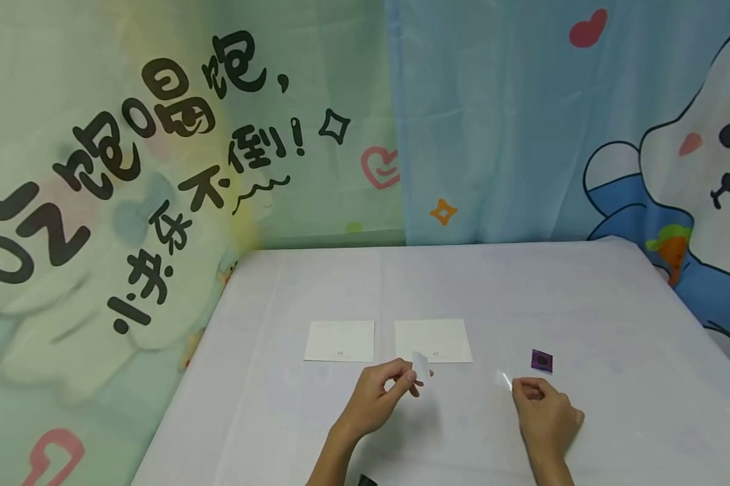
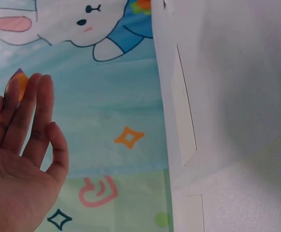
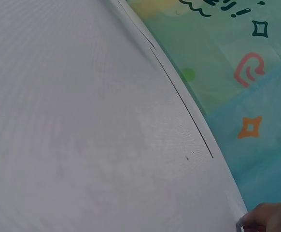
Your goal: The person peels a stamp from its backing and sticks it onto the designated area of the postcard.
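Observation:
My left hand (image 1: 380, 391) pinches a small thin piece (image 1: 421, 366) between thumb and index finger, above the table. Its pale side faces the head camera, while the left wrist view catches an orange and purple side (image 2: 22, 83) partly behind the fingers. To the right, my right hand (image 1: 546, 413) pinches a small clear plastic film (image 1: 504, 380) close over the tabletop. Only part of that hand (image 3: 271, 217) appears in the right wrist view's lower corner. Just beyond it lies a small dark purple square (image 1: 542, 361) with a round dark mark.
Two white cards, a left one (image 1: 339, 341) and a right one (image 1: 433, 339), lie side by side beyond the left hand. A white cloth (image 1: 280, 418) covers the table. Printed curtains (image 1: 492, 135) hang behind it. A black object (image 1: 367, 480) shows at the near edge.

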The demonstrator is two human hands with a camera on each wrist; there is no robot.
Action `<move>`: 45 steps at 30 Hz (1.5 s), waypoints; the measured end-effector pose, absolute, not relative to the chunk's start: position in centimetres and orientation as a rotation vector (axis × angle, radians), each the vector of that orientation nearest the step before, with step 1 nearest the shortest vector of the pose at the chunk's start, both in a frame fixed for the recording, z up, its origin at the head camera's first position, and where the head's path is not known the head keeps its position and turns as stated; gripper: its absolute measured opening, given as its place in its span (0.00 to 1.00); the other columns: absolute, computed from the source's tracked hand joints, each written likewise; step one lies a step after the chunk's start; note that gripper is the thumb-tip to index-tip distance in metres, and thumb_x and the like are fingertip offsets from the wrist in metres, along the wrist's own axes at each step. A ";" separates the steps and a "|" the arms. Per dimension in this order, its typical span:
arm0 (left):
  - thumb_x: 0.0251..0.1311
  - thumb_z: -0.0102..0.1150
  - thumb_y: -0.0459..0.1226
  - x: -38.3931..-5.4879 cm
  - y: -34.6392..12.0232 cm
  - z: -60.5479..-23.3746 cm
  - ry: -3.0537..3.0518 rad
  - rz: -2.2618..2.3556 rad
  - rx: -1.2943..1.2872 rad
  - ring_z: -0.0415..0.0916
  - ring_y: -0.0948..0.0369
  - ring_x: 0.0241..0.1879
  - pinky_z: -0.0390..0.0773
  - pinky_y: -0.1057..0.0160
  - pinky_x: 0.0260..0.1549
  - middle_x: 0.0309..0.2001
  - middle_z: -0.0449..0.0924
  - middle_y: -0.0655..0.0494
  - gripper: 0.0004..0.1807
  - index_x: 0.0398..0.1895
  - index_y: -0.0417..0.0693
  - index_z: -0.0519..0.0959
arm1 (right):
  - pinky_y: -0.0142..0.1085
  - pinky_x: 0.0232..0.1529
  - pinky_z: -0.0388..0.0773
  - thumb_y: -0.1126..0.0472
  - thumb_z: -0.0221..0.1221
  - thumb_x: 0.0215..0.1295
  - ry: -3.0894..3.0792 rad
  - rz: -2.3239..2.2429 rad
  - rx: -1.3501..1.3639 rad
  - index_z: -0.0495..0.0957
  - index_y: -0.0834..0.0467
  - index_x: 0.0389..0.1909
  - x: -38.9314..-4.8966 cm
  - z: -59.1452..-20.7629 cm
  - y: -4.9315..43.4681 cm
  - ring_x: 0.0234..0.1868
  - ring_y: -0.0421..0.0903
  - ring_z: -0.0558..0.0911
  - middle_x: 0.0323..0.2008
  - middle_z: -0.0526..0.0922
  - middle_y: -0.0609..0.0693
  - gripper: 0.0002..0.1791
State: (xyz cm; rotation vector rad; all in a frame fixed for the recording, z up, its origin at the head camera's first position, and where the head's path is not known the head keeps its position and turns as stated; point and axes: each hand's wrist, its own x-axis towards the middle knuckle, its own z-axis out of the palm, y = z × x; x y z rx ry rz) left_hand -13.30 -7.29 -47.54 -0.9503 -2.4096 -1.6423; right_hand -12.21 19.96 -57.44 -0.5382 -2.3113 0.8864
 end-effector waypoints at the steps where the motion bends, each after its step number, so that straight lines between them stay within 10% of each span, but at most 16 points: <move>1: 0.68 0.46 0.39 -13.3 -7.3 -47.5 -2.417 -1.643 -0.936 0.75 0.70 0.30 0.71 0.70 0.25 0.25 0.81 0.62 0.11 0.32 0.51 0.79 | 0.47 0.31 0.53 0.62 0.65 0.50 -2.318 0.887 -0.548 0.82 0.61 0.24 -12.2 -57.5 20.0 0.18 0.50 0.76 0.16 0.81 0.51 0.05; 37: 0.66 0.48 0.32 -11.6 -7.4 -43.5 -2.421 -1.724 -0.882 0.77 0.60 0.30 0.72 0.69 0.31 0.24 0.82 0.48 0.09 0.33 0.37 0.78 | 0.48 0.35 0.53 0.63 0.64 0.53 -2.275 0.915 -0.567 0.79 0.61 0.27 -12.2 -57.5 19.8 0.16 0.46 0.74 0.16 0.80 0.53 0.05; 45: 0.66 0.48 0.33 -12.4 -7.5 -46.0 -2.398 -1.746 -0.884 0.77 0.64 0.30 0.73 0.68 0.31 0.24 0.82 0.52 0.09 0.33 0.42 0.79 | 0.24 0.25 0.64 0.60 0.64 0.56 -2.192 1.226 -0.475 0.80 0.57 0.31 -12.3 -55.7 18.2 0.17 0.30 0.72 0.18 0.81 0.46 0.05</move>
